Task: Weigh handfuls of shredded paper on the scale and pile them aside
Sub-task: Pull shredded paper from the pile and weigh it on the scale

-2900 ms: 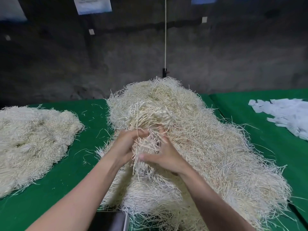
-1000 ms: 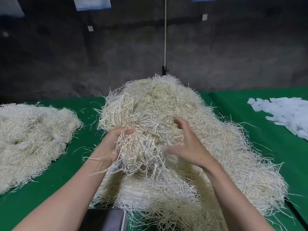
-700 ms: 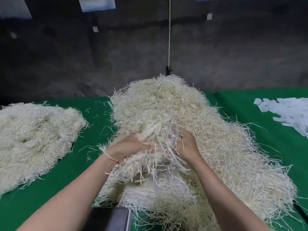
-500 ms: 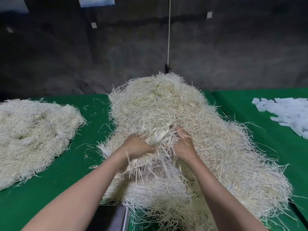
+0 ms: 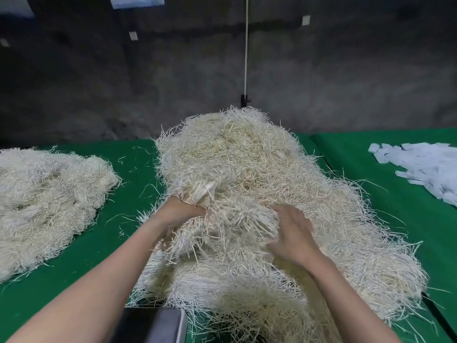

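A big heap of cream shredded paper (image 5: pixel 259 169) fills the middle of the green table (image 5: pixel 74 263). A loose handful of shreds (image 5: pixel 222 219) sits raised between my hands, above the heap's near slope. My left hand (image 5: pixel 180 214) grips its left side, fingers buried in the strands. My right hand (image 5: pixel 294 233) presses against its right side with fingers spread; its fingertips are hidden in the paper. The scale (image 5: pixel 153 325), dark with a metal edge, shows at the bottom edge, partly covered by shreds.
A second, flatter pile of shredded paper (image 5: pixel 44 204) lies on the left of the table. White paper slips (image 5: pixel 425 169) are strewn at the right on an adjoining green surface. A dark wall and a white cord (image 5: pixel 246 45) stand behind.
My hands have closed back onto the handful and moved apart a little. The right hand, open in the air a second ago, now lies against the shreds lower and further right.
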